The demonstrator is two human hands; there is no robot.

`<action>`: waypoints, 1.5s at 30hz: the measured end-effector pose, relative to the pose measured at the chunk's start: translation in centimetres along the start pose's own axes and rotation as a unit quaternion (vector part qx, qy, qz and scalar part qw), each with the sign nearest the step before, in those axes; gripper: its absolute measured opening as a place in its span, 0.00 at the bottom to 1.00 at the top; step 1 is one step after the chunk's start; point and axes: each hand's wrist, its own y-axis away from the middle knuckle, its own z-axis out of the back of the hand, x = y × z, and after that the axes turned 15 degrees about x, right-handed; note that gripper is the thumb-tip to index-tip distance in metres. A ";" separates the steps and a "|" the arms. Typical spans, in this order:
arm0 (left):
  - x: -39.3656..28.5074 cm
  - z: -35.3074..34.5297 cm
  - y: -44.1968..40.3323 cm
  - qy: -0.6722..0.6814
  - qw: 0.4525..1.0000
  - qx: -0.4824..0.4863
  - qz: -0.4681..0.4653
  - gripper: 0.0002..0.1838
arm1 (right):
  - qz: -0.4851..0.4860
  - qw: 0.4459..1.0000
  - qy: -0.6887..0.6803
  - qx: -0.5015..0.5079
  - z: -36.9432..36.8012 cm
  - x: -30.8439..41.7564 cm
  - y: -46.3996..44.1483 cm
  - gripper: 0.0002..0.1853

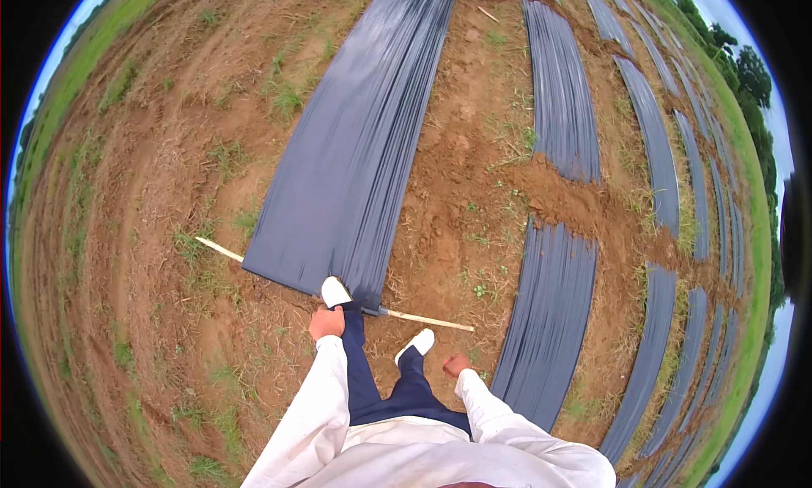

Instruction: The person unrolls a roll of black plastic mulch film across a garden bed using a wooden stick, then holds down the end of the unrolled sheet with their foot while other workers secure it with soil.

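Observation:
A wide strip of black plastic sheet [338,150] lies stretched along the soil, its near end at a long pale stick [431,321] that sticks out on both sides. My left hand [326,322] is beside my left shin, just below the white shoe [336,293] at the sheet's near edge; its fingers are curled, and whatever they may hold is hidden. To the right, my right hand [457,365] hangs over bare soil near my other white shoe [416,344], fingers curled in, with no object visible in it.
More black plastic strips [550,293] run in rows to the right, with loose brown soil [562,196] heaped across them. Tilled soil with grass tufts [288,101] spreads to the left. Trees [751,75] line the far right edge.

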 end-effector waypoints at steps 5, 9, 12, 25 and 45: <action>0.0 -0.2 0.3 0.008 1.000 -0.008 0.005 0.27 | 0.003 0.999 0.038 -0.020 -1.0 0.6 0.1 0.04; 0.2 -0.5 0.1 0.003 1.000 -0.008 0.002 0.26 | 0.006 0.999 0.031 -0.033 -1.9 -0.1 -1.3 0.05; 0.3 -0.6 0.4 0.006 1.000 -0.018 0.005 0.26 | 0.034 0.995 0.084 -0.044 -2.5 -1.5 -3.0 0.05; 0.5 -2.2 -0.2 -0.028 0.999 -0.021 0.019 0.26 | 0.094 0.986 -0.046 0.130 -6.0 5.9 0.8 0.07; -0.2 -2.6 -0.5 -0.006 0.999 -0.040 0.006 0.18 | -0.051 0.803 0.223 0.550 -22.3 16.5 -2.0 0.27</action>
